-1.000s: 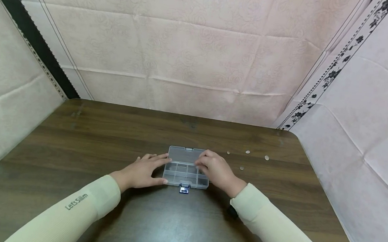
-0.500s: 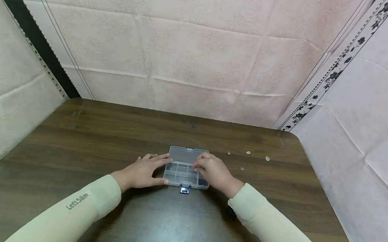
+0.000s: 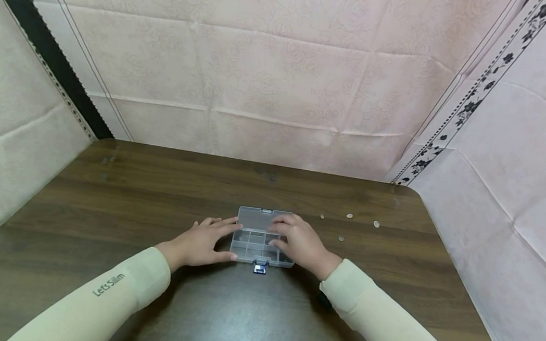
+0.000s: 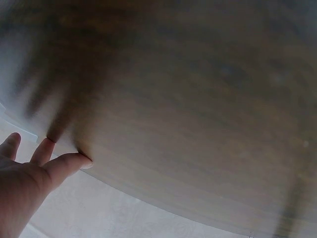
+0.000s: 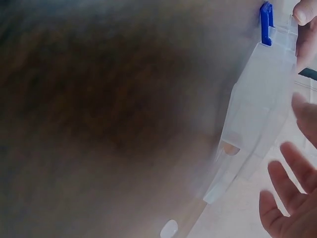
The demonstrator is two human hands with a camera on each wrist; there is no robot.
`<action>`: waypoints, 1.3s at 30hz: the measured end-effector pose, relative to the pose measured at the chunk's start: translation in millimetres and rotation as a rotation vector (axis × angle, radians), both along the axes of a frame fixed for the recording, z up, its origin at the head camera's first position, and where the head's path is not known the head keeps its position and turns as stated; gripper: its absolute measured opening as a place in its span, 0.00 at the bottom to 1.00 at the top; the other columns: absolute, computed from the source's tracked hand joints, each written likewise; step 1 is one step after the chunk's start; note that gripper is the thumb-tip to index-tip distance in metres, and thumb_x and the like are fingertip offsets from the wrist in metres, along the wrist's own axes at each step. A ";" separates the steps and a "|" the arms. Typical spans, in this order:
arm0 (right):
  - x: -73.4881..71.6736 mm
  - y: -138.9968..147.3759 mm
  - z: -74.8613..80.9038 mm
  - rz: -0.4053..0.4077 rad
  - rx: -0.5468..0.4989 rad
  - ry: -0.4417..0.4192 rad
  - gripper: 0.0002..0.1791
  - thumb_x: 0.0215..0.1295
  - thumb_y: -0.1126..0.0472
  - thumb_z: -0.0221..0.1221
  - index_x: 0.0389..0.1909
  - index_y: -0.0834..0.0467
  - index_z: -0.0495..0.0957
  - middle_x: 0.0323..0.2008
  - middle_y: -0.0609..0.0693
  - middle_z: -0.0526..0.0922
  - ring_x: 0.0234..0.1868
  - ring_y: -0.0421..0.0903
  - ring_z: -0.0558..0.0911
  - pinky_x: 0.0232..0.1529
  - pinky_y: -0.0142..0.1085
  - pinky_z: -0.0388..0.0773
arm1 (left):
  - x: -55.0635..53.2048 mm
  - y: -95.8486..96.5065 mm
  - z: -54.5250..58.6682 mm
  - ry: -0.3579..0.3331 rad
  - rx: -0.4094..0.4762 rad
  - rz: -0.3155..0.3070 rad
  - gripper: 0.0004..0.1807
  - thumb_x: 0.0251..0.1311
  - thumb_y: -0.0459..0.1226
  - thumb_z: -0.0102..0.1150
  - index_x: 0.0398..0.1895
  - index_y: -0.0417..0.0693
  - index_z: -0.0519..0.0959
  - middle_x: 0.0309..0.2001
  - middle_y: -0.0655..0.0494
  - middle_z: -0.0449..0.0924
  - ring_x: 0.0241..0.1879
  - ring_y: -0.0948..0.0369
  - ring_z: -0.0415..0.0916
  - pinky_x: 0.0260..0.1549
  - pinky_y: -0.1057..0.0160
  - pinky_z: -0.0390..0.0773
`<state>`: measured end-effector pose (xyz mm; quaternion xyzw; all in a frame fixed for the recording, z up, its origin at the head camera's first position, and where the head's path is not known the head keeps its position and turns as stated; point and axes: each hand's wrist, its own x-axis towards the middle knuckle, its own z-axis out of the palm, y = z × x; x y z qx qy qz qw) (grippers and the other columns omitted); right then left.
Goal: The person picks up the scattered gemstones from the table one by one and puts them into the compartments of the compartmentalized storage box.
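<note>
Pale patterned cloth (image 3: 269, 76) hangs at twelve o'clock behind our wood-grain desk (image 3: 173, 185). From the head view, we see the clear compartment box (image 3: 249, 243) near the middle of the desk, its lid (image 3: 257, 219) laid back toward twelve o'clock and its blue latch (image 3: 259, 268) at six. Our left hand (image 3: 198, 243) sits at the box's nine o'clock, fingers extended, touching its edge and gripping nothing. Our right hand (image 3: 302, 244) hangs over its three o'clock side, fingers loosely parted, with nothing visible between them. Four small round pieces (image 3: 349, 216) lie between two and three o'clock from the box.

Through the left wrist camera, the picture is dim; our left hand shows at eight o'clock, fingers apart.

Through the right wrist camera, our spread fingers (image 5: 282, 178) are at four o'clock, beside the box. One pale piece lies near six.

To work well over the compartments, we judge, our left fingers should brace the edge lightly and our right fingers should clear the thin dividers (image 3: 250, 243).
</note>
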<state>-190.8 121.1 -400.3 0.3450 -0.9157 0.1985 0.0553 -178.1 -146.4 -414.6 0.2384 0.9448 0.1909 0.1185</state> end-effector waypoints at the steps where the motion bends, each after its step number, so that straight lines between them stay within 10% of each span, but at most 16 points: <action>1: 0.6 0.2 0.4 -0.002 0.001 -0.001 0.18 0.60 0.57 0.67 0.51 0.54 0.83 0.56 0.53 0.78 0.59 0.51 0.74 0.60 0.49 0.70 | 0.1 0.0 -0.4 0.000 -0.001 0.000 0.42 0.57 0.65 0.55 0.73 0.61 0.61 0.75 0.59 0.52 0.71 0.40 0.51 0.58 0.25 0.50; 12: 8.4 4.5 5.3 -0.032 0.012 -0.004 0.32 0.62 0.46 0.63 0.66 0.51 0.72 0.70 0.53 0.65 0.72 0.55 0.59 0.66 0.60 0.58 | 0.8 -0.6 -1.3 -0.001 -0.005 0.003 0.43 0.57 0.66 0.54 0.73 0.61 0.61 0.75 0.58 0.53 0.71 0.40 0.52 0.58 0.25 0.50; 39: 25.8 55.6 20.6 -0.162 -0.243 -0.112 0.32 0.60 0.51 0.66 0.65 0.56 0.72 0.67 0.51 0.69 0.67 0.54 0.67 0.62 0.55 0.67 | 0.3 -0.5 0.3 0.013 0.025 -0.016 0.43 0.57 0.65 0.55 0.73 0.59 0.61 0.75 0.57 0.53 0.70 0.39 0.52 0.57 0.24 0.50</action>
